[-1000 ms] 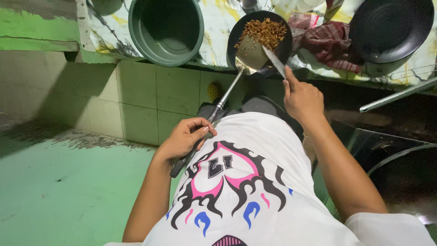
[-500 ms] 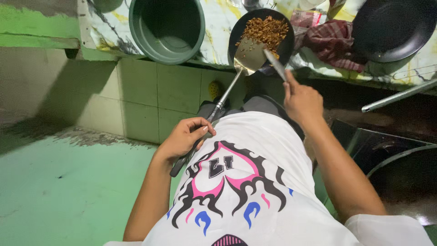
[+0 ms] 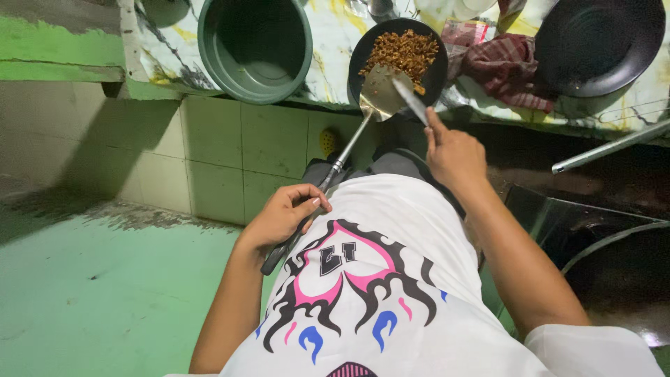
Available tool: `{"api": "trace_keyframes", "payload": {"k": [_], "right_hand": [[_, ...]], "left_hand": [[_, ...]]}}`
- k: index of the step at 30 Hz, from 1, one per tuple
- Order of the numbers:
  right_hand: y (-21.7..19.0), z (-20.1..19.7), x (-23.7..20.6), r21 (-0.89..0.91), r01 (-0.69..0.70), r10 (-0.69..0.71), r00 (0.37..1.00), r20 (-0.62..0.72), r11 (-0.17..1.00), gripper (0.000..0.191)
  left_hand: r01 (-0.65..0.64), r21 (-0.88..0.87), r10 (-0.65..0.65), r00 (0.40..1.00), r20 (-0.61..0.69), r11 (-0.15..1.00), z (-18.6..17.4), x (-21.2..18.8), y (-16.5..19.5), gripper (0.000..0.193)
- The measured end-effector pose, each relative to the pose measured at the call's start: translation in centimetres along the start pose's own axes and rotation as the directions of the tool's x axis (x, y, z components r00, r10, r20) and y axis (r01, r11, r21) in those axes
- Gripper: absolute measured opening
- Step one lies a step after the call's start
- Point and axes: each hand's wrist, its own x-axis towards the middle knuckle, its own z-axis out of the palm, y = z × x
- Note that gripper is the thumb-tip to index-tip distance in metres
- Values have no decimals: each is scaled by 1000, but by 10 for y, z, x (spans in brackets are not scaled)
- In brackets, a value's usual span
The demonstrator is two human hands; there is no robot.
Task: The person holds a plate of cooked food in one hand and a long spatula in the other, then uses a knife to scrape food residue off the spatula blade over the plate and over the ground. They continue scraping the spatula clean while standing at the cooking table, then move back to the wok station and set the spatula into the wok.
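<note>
Farthest left of the black plate (image 3: 363, 59), a deep green bucket (image 3: 255, 45) stands on the counter (image 3: 167, 59), near the plate but not touching it. Below and left of the plate, the left hand (image 3: 283, 216) is wrapped around the dark grip of a metal spatula (image 3: 363, 115) — its shaft climbs up and right until the blade lies over the plate's near rim. The plate itself carries a heap of browned, crumbly food (image 3: 405, 52) toward its far side. Just below and right of the plate, the right hand (image 3: 453, 153) pinches a slim utensil (image 3: 410, 101) — spoon or knife, I cannot tell — whose tip meets the spatula blade. Right of the plate lies a crumpled checked cloth (image 3: 502, 70), and beyond it a black pan (image 3: 600, 45).
</note>
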Motion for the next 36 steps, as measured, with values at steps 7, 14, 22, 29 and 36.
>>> {"api": "trace_keyframes", "payload": {"k": [7, 14, 22, 29, 36], "right_hand": [[6, -7, 0, 15, -22, 22, 1000, 12, 1000, 44], [-9, 5, -12, 28, 97, -100, 990, 101, 995, 49], [6, -2, 4, -21, -10, 10, 1000, 1, 1000, 45], [1, -11, 1, 40, -30, 30, 1000, 3, 999, 44], [-19, 2, -10, 18, 70, -72, 989, 126, 997, 48]], "left_hand": [[2, 17, -2, 1000, -17, 1000, 1, 1, 1, 18], [-2, 69, 3, 1000, -15, 998, 9, 5, 7, 17], [-2, 71, 1, 1000, 25, 997, 8, 3, 5, 18], [-7, 39, 6, 1000, 28, 999, 7, 0, 4, 18], [40, 62, -40, 999, -10, 997, 11, -1, 9, 17]]}}
